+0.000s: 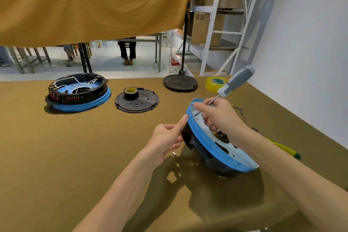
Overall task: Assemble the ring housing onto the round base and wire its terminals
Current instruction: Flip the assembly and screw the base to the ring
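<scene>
On the olive-covered table point(56, 156), the round base point(216, 143) with its blue rim stands tilted on edge at about 4 o'clock from the middle, its pale perforated face turned up and to the right, with the black ring housing point(199, 149) against its underside. The left hand point(165, 141) steadies it from 9 o'clock, fingers curled on the black housing and the forefinger stretched up along the blue rim. The right hand point(218, 115) pinches the shaft of a grey-handled screwdriver point(235, 83), whose tip meets the base's face near the upper rim. A small metal piece point(174, 154) lies just below the left hand. At 10 o'clock sits a second, wired assembly point(79, 92); at 12 o'clock a black perforated disc point(137, 101) carries a roll of black tape point(130, 92). Yellow tape point(215, 84) lies at 1 o'clock.
</scene>
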`<control>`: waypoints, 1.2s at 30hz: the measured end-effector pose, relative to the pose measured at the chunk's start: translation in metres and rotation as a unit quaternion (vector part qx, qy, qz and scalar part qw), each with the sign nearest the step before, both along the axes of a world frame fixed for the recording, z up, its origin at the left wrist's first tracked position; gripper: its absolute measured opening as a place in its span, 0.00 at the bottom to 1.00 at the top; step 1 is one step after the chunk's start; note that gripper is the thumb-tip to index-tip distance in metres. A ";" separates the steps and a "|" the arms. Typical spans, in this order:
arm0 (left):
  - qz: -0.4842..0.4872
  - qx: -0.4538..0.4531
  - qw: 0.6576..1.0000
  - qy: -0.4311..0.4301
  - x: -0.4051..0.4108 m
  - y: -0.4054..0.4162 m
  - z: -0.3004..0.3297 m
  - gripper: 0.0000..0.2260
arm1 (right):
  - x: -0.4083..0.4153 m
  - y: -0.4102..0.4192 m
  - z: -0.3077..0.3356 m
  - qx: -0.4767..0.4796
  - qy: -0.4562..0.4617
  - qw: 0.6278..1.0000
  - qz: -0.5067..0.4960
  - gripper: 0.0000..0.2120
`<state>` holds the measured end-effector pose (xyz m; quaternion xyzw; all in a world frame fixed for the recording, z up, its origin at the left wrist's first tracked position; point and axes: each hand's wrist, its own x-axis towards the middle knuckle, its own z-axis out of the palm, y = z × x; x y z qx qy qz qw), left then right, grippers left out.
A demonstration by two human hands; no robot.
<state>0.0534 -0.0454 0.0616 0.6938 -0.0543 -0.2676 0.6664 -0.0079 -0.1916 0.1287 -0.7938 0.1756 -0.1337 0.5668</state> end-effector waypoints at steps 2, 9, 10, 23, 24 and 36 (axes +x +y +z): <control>0.004 0.000 1.000 0.005 -0.003 0.002 0.000 0.27 | 0.000 0.006 -0.006 -0.087 0.034 0.995 0.022 0.21; -0.007 -0.043 0.999 0.028 -0.005 0.009 0.000 0.18 | 0.001 0.007 -0.009 -0.181 0.017 0.983 0.040 0.25; -0.012 -0.057 0.998 0.034 -0.005 0.010 0.001 0.14 | 0.001 0.006 -0.007 -0.189 0.011 0.981 0.035 0.24; -0.160 0.227 0.894 -0.351 0.016 0.033 -0.045 0.18 | 0.009 -0.014 0.001 -0.152 0.019 0.988 -0.006 0.24; -0.183 0.257 0.879 -0.358 0.018 0.033 -0.048 0.17 | 0.010 -0.015 0.001 -0.153 0.020 0.988 -0.007 0.24; -0.103 0.191 0.910 -0.352 0.021 0.030 -0.054 0.03 | 0.005 -0.020 0.004 -0.139 0.026 0.990 -0.003 0.23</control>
